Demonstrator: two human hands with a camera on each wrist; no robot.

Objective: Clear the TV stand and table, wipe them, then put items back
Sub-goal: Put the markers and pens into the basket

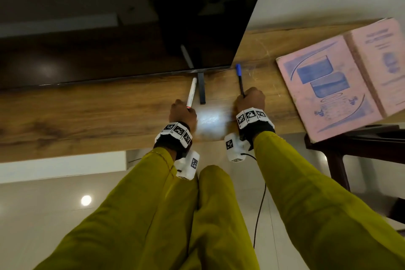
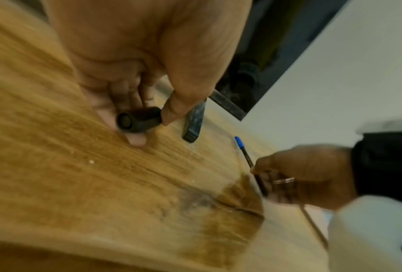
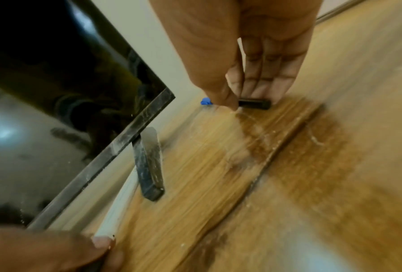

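On the wooden TV stand (image 1: 87, 112), my left hand (image 1: 183, 109) pinches the near end of a white marker (image 1: 191, 92) that points toward the TV (image 1: 131, 28). In the left wrist view, thumb and fingers of the left hand (image 2: 148, 127) close on the marker's black end (image 2: 138, 119). My right hand (image 1: 249, 99) pinches the near end of a black pen with a blue cap (image 1: 240, 79). The right wrist view shows the right hand (image 3: 248, 100) gripping the pen's black barrel (image 3: 254, 104) low over the wood.
The TV's dark foot (image 1: 201, 89) stands on the stand between the two pens. A pink book (image 1: 339, 81) lies open at the stand's right end, overhanging the front edge. A dark wooden table (image 1: 361, 144) stands to the right. A cable (image 1: 260, 204) hangs from my right wrist.
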